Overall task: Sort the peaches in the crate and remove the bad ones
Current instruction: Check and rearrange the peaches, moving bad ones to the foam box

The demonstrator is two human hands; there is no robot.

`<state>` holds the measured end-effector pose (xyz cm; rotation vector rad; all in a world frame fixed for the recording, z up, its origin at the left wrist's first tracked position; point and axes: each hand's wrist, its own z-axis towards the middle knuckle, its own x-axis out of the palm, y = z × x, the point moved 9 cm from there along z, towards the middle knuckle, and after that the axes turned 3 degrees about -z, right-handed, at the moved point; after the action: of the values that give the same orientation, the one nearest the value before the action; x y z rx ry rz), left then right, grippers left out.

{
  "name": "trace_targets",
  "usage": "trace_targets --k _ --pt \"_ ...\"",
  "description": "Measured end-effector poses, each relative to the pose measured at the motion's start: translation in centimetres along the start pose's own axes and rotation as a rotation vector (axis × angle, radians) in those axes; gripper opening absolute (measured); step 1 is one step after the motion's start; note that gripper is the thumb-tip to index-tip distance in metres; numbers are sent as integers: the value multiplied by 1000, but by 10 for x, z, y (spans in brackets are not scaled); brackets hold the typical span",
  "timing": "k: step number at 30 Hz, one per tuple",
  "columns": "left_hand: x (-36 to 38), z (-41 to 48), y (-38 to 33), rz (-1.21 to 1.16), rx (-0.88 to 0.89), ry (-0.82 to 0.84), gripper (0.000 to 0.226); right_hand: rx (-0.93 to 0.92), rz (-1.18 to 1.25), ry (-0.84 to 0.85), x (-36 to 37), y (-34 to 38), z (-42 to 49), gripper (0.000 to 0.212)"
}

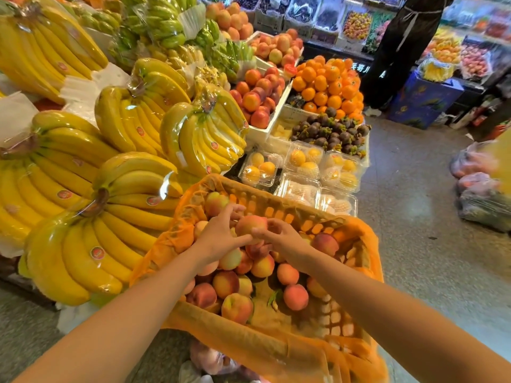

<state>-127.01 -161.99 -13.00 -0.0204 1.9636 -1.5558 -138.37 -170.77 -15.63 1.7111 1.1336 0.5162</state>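
An orange plastic crate (279, 352) lined with orange netting stands in front of me, holding several red-yellow peaches (225, 284) heaped toward its left side. One peach (250, 225) is lifted above the heap. My left hand (221, 234) grips it from the left and below. My right hand (279, 236) touches it from the right with fingertips curled on it. Both forearms reach in from the bottom of the view.
Wrapped banana bunches (91, 205) fill the stall to the left. Clear boxes of yellow fruit (301, 167), mangosteens (331, 132), oranges (329, 84) and nectarines (257, 95) lie beyond the crate. A person in black (401, 45) stands far right. Bagged fruit (210, 360) sits under the crate.
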Motion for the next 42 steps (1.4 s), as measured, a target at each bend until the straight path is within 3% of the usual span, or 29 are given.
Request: trace_targets --k 2,5,7,11,14,19,26,34,38,42 --pt "-10 6 -3 105 72 -20 59 33 12 -92 -6 -5 6 55" --pt "-40 12 -5 367 186 -175 43 138 -25 -297 -18 -17 18 62" --pt "-55 14 0 502 190 -235 44 202 -37 -436 -23 -23 25 64" --pt "-59 17 22 611 128 -121 61 248 -107 -576 -20 -26 36 62" --pt "-57 17 30 607 150 -70 62 256 -223 -629 -18 -26 42 65" --pt "-56 16 32 619 164 -62 56 185 -295 -581 -13 -25 41 63" --pt "-56 15 28 649 164 -58 53 175 -763 -531 -16 -19 41 41" --pt "-54 16 26 681 158 -58 45 77 -631 -496 -24 -12 37 49" --pt "-37 21 3 638 266 -70 36 -66 -547 -419 -34 0 15 32" --pt "3 24 -21 567 377 31 31 -100 -620 -390 -59 -1 -20 26"
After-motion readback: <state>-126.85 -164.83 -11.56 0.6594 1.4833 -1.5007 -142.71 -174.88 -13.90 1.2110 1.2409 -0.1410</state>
